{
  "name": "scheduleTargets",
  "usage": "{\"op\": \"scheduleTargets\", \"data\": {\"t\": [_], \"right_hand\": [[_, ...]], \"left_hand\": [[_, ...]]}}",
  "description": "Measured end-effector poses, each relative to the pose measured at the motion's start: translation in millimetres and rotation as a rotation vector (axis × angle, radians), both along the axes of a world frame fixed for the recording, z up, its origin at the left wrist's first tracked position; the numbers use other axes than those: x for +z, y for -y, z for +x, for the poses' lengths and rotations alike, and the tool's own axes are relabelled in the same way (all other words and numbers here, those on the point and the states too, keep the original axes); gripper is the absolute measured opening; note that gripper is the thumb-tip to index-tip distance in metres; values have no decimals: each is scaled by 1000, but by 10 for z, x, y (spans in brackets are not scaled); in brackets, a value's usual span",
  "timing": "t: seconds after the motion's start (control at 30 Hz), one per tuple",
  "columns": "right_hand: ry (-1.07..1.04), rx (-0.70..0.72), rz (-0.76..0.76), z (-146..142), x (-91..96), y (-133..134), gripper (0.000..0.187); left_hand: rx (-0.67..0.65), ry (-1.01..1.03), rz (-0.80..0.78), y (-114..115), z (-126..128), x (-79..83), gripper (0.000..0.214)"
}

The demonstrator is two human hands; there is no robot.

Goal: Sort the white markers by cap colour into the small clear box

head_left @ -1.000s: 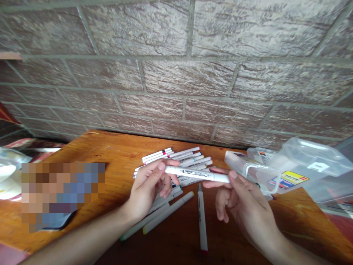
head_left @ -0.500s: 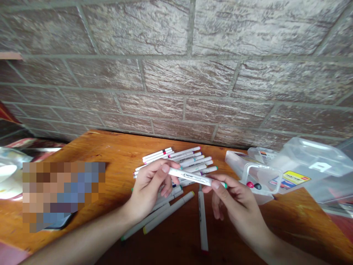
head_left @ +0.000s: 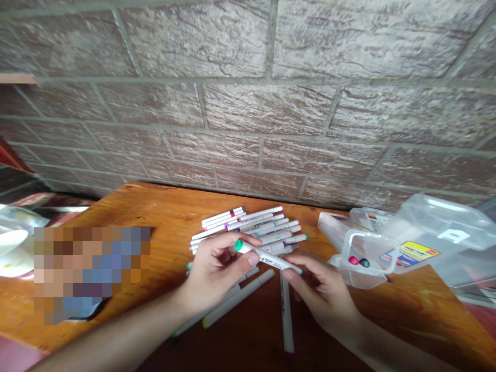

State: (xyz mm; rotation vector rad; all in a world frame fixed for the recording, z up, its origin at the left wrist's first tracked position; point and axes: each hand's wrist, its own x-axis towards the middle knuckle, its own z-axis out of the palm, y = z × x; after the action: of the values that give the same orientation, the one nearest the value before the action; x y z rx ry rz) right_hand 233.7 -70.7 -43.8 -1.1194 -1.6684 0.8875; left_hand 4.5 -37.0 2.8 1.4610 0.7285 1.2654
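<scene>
Between my two hands is a white marker (head_left: 269,259) with a green cap end pointing up and left. My left hand (head_left: 219,266) pinches it near the green end, thumb in front. At its lower right end, the thumb and fingers of my right hand (head_left: 318,287) grip it. Behind and beneath it, a pile of white markers (head_left: 248,223) with coloured ends lies on the wooden table (head_left: 155,206). A yellow-ended marker (head_left: 238,298) lies below my left hand. Another marker (head_left: 287,320) with a red end points toward me, close to my right hand.
To the right, an open clear plastic case (head_left: 372,248) holds two markers, red and dark ended. A larger translucent box (head_left: 445,227) with a yellow label stands beside it. A blurred-out object lies at the left. The brick wall (head_left: 248,103) rises behind the table.
The held marker has been turned about, so its green end now points left by my left hand instead of right. My right hand has shifted slightly left.
</scene>
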Motion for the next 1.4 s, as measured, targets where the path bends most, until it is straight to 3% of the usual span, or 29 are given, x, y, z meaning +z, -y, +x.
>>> {"op": "scheduleTargets", "data": {"t": [0.3, 0.57, 0.67, 0.8, 1.03, 1.23, 1.4], "right_hand": [[56, 22, 31, 3, -15, 13, 15], [77, 29, 90, -2, -8, 13, 11], [99, 37, 152, -3, 19, 25, 15], [169, 75, 241, -16, 27, 42, 18], [178, -9, 334, -40, 9, 57, 7], [102, -54, 375, -9, -10, 61, 10], [48, -84, 371, 26, -58, 37, 14]], "left_hand": [[-16, 9, -5, 3, 11, 7, 13], [-27, -57, -126, -13, -22, -94, 36], [-32, -106, -77, -26, -32, -106, 37], [-18, -199, 129, -21, 2, -49, 32], [-76, -339, 367, 117, 213, 89, 29], [-150, -388, 321, 130, 359, 74, 33], [-108, -285, 236, 74, 494, -16, 28]]}}
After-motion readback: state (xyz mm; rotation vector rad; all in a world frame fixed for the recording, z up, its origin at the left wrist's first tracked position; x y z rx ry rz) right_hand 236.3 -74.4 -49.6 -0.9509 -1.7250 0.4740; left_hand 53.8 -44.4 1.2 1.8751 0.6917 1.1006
